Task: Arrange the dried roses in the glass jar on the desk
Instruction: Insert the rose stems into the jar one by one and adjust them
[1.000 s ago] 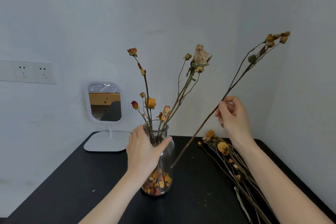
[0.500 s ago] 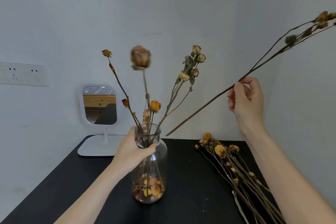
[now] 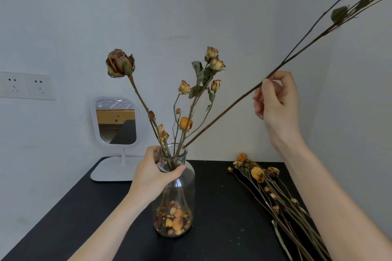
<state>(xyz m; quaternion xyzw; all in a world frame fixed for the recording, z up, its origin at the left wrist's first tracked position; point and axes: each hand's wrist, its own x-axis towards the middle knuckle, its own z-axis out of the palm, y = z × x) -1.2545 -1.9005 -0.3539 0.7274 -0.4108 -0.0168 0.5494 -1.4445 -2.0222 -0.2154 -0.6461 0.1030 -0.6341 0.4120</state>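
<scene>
The single wide-angle camera, worn on the person's head, faces forward and slightly down over the black desk (image 3: 63, 224) toward the grey wall (image 3: 191, 6). It sits close, with the glass jar (image 3: 186, 186) just below the middle of the view.

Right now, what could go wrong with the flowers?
The long stem that the right hand pinches looks thin and dry; pushed hard against the rim of the glass jar, it might snap. It could also knock the roses standing in the jar, shedding petals.
</scene>
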